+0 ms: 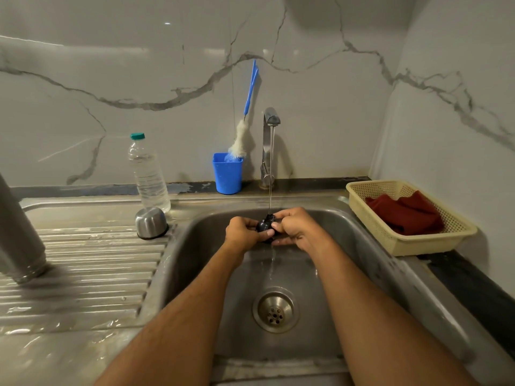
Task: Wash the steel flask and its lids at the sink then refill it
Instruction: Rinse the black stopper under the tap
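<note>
While the tap point(271, 118) runs a thin stream, I see both hands over the sink point(370, 254) basin: left hand point(242, 232) and right hand point(296, 228) pinch a small black inner lid point(264, 225) between them, fingers curled round it, directly under the water. Its orientation I cannot tell. Steel flask point(19, 232) stands mouth-down and tilted on the draining board at far left, long axis leaning right at the top. Steel cap point(151, 222) sits inverted by the basin's corner, beside a plastic water bottle point(149, 174). No readable writing anywhere.
</note>
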